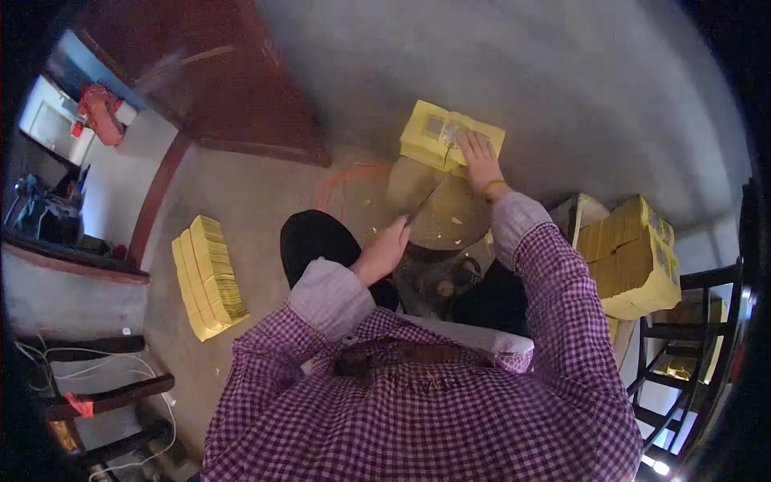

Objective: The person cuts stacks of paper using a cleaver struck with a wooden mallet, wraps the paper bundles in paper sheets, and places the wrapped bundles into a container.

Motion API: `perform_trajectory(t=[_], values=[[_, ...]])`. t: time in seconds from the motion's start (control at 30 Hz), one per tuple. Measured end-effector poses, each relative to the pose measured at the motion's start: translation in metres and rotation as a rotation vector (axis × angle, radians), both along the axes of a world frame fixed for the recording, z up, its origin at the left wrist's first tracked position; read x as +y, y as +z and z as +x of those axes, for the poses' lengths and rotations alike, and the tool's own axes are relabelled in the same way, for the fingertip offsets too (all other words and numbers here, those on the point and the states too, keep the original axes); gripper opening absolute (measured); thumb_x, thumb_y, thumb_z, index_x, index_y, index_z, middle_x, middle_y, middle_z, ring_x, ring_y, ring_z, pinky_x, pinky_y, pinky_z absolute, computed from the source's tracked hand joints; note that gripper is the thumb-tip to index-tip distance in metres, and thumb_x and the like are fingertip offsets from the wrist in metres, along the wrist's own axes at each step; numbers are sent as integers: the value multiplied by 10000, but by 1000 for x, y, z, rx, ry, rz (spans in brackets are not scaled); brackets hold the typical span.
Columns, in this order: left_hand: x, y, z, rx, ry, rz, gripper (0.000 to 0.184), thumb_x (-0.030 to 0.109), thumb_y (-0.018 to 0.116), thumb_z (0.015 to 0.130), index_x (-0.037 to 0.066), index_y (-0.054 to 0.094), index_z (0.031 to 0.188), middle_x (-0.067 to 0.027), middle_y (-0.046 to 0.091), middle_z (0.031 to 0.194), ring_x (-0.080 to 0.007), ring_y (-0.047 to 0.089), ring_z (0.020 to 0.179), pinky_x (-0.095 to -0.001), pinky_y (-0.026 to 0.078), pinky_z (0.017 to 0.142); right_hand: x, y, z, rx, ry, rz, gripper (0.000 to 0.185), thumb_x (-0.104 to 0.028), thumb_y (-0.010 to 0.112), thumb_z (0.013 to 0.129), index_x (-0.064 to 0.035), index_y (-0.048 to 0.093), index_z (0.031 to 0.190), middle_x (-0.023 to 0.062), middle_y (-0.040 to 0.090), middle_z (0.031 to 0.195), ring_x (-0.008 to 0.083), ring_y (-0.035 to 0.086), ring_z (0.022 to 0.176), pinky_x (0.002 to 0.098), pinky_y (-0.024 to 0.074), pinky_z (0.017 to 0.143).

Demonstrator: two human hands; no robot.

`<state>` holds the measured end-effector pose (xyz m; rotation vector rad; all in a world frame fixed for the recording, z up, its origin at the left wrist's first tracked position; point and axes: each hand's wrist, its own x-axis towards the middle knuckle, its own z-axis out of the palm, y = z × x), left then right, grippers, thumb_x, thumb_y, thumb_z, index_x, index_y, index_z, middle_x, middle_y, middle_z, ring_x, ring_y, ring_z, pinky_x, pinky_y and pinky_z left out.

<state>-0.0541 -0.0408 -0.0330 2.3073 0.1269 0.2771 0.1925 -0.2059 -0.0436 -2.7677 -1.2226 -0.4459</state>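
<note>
Floor, left side: 1 yellow stack (207, 277) with red lines across it, well apart from both hands. Right side: 1 larger yellow pile (634, 261), near the right sleeve, dark rack (691, 329) beyond it. Lower left: dark slatted frame (108, 398) with white cable (167, 399) over it. Upper left: red-brown panel (217, 80). Black shape (317, 245) just beside the left hand, too dark to identify. Small yellow scraps on round block (438, 221). Nothing seen between the right hand and the bundle; knife runs between the left hand and the bundle.

Bundle (424, 132): yellow, at far edge of block, ahead of both hands. Left hand (384, 253) closed round handle of 1 knife (430, 198), blade angled up to bundle's near edge. Right hand (480, 163) flat, fingers extended, palm down on bundle's right part; presses, doesn't grasp. Contact of blade tip unclear.
</note>
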Motion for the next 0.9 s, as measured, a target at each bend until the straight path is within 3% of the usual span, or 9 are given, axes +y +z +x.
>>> perform_trajectory(t=[0.07,0.13,0.17,0.23,0.4,0.47,0.7,0.77,0.9], values=[[0,37,-11,280,-58,-6,367,285,429,923,54,458,1207,-260,583,950,-435,573,794,-473,457,683,-1,11,0,26,14,-15,713,-285,584,809,-84,225,1391,140,270,1424,294,264,1306,422,189,1073],[6,42,-4,289,-115,159,372,292,453,911,86,446,1221,-238,589,929,-424,578,738,-474,458,643,-8,19,15,942,47,924,679,-371,558,838,-34,288,1363,154,345,1381,297,350,1247,422,255,1038],[8,43,1,308,-174,323,384,299,477,899,119,434,1235,-217,596,909,-414,583,683,-475,460,603,-19,16,25,935,48,920,679,-371,558,838,-34,288,1363,154,345,1381,297,350,1247,422,255,1038],[19,32,20,230,-289,423,399,288,496,883,129,421,1241,-205,592,888,-397,587,695,-469,460,607,-48,-18,58,1185,-312,1482,719,-523,469,870,-57,274,1382,116,406,1346,279,410,1197,389,364,946],[50,10,62,65,-468,577,429,236,530,843,122,401,1235,-193,572,905,-372,591,762,-454,470,648,-27,0,29,1560,-370,1475,717,-617,372,861,-43,432,1286,117,490,1273,249,506,1100,339,406,909],[58,-19,71,25,-417,495,395,173,508,840,75,421,1213,-215,543,999,-371,576,845,-446,470,708,-19,5,21,1666,-322,1487,626,-550,470,855,-40,495,1218,117,554,1187,240,530,1069,350,424,894],[7,61,68,315,-354,594,357,68,455,818,-8,455,1167,-217,515,1059,-353,541,969,-426,463,786,-20,-38,57,1549,-429,1241,562,-307,729,724,-4,523,1149,97,632,1034,216,628,844,334,494,756],[-1,81,79,-66,-393,499,404,65,458,803,-15,436,1199,-209,490,1132,-340,518,1027,-409,445,840,-2,-35,56,1020,-232,1157,549,-280,752,691,-9,513,1104,146,636,998,260,634,834,378,495,738],[-1,139,123,-518,-403,891,573,96,540,754,6,362,1292,-188,413,1294,-291,413,1197,-363,333,1002,24,82,-30,451,-58,720,627,-287,756,654,-54,420,1129,228,610,918,379,614,817,424,490,697]])
